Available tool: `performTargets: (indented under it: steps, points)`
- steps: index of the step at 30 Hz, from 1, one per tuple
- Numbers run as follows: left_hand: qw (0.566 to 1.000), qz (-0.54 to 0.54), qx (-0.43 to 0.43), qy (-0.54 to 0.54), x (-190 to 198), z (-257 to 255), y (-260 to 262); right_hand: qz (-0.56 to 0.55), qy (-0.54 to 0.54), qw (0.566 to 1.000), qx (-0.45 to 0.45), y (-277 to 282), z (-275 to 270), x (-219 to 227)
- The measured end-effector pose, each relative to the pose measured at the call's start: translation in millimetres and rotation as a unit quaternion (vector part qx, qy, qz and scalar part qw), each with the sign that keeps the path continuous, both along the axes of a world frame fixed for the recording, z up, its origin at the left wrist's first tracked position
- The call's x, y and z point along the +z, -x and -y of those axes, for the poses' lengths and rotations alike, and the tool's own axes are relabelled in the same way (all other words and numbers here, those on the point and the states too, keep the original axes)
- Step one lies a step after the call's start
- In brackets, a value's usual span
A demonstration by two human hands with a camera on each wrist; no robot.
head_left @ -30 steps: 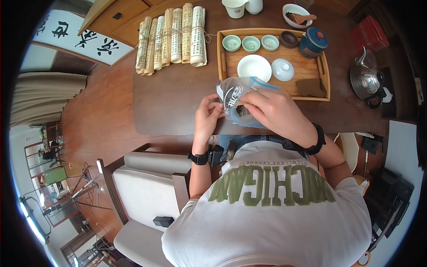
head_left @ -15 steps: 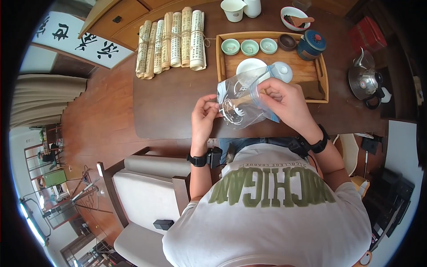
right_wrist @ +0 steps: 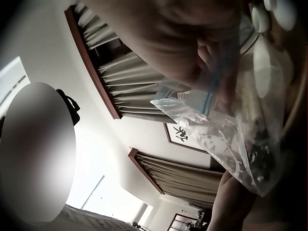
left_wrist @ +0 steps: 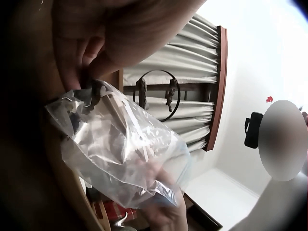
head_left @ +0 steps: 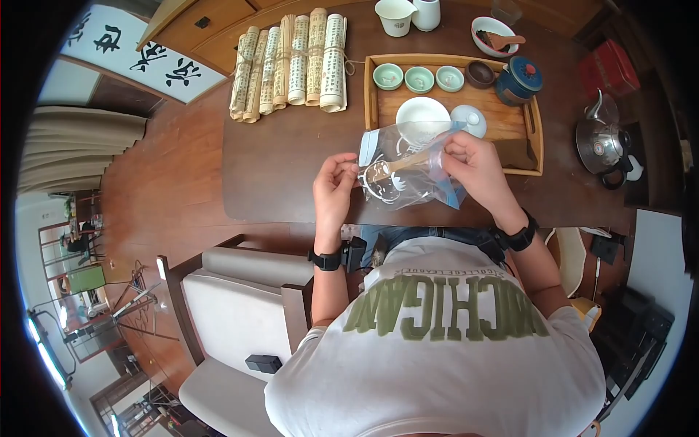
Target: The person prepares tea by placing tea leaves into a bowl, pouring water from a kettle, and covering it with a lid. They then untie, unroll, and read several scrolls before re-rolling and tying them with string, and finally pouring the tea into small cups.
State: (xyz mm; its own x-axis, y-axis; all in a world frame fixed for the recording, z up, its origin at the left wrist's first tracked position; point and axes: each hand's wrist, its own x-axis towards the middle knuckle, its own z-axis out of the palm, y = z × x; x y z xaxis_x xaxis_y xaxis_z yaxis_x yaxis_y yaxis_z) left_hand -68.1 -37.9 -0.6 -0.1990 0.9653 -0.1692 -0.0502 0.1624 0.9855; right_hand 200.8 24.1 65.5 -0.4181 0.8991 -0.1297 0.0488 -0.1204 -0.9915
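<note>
A clear plastic zip bag (head_left: 415,191) with white print is stretched between the two hands over the table's near edge. My left hand (head_left: 333,191) pinches its left end between thumb and fingers. On the other side, my right hand (head_left: 477,171) pinches the end with the blue zip strip (right_wrist: 208,102). A long tan wooden piece (head_left: 409,162) shows through the plastic, running from the right hand toward the left. Dark contents (right_wrist: 261,161) show at the bag's bottom corner in the right wrist view. The bag overlaps a white bowl (head_left: 421,111) in the head view.
Beyond the bag lies a wooden tray (head_left: 368,98) with green cups (head_left: 388,76), a white lid (head_left: 470,119) and a blue jar (head_left: 518,81). Bamboo scrolls (head_left: 297,69) lie at the back left. A metal kettle (head_left: 598,138) stands right, and a bowl with a wooden scoop (head_left: 504,40) behind.
The right hand has drawn back from over the bag's mouth to its right end. The bag now lies stretched out, with the tan wooden piece visible inside. The left hand keeps its pinch.
</note>
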Motion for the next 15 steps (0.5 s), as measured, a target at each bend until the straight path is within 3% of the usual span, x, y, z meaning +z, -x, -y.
performTargets:
  steps: [7,15]
  points:
    - [0.999,0.017,0.031,-0.012,-6.5,-2.0,4.6,-0.035,0.02,0.999,-0.015,-12.9,2.8,2.6]
    - [0.98,0.195,0.04,0.019,-24.5,-3.0,9.9,-0.04,0.023,0.998,-0.05,-33.9,6.1,18.5]
